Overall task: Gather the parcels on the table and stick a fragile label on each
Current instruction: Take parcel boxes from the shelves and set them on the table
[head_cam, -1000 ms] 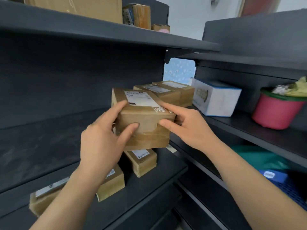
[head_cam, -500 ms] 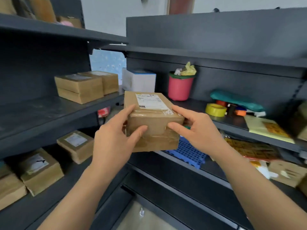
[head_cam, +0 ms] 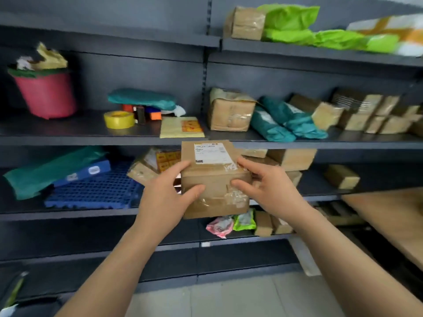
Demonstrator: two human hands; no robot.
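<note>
Parcel (head_cam: 215, 179), a taped brown box with its white address slip (head_cam: 211, 153) facing up, hangs in the air well left of the wooden table (head_cam: 393, 216). The left hand (head_cam: 164, 202) and right hand (head_cam: 272, 191) clamp it from opposite sides, thumbs on the near face, fingers curled over the edges, probably to keep it level for carrying. It is not yet on the table and shows no fragile label.

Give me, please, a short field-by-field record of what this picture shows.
held item: brown parcel, white shipping label on top
left hand: grips the parcel's left side
right hand: grips the parcel's right side
setting: dark shelves holding more parcels
supplies on shelf: yellow tape roll, sticker sheet, pink bucket
wooden table: right edge
</note>
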